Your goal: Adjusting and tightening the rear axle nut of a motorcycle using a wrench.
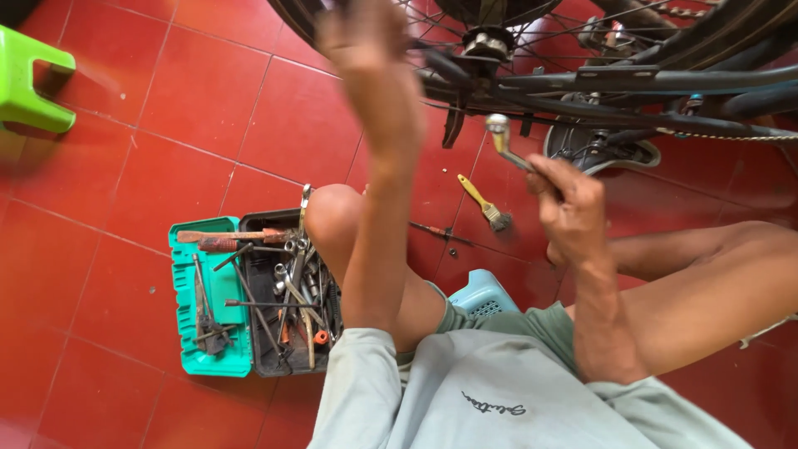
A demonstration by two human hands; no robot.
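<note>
Nearest, the right hand [565, 204] is clenched around the shaft of a steel socket wrench with a cylindrical chrome head [501, 135], just below the black spoked bicycle wheel [515, 50]. Rigid, weighty and probably slick, it is best gripped low on the shaft. The left hand [362, 37] blurs against the wheel; I cannot tell its grip.

Red tiled floor [125, 125] fills the frame; green stool [29, 79] at upper left; open teal toolbox [208, 349] lower left, crammed with tools; yellow-handled brush [485, 202] at centre; small blue stool [482, 295] below it.
</note>
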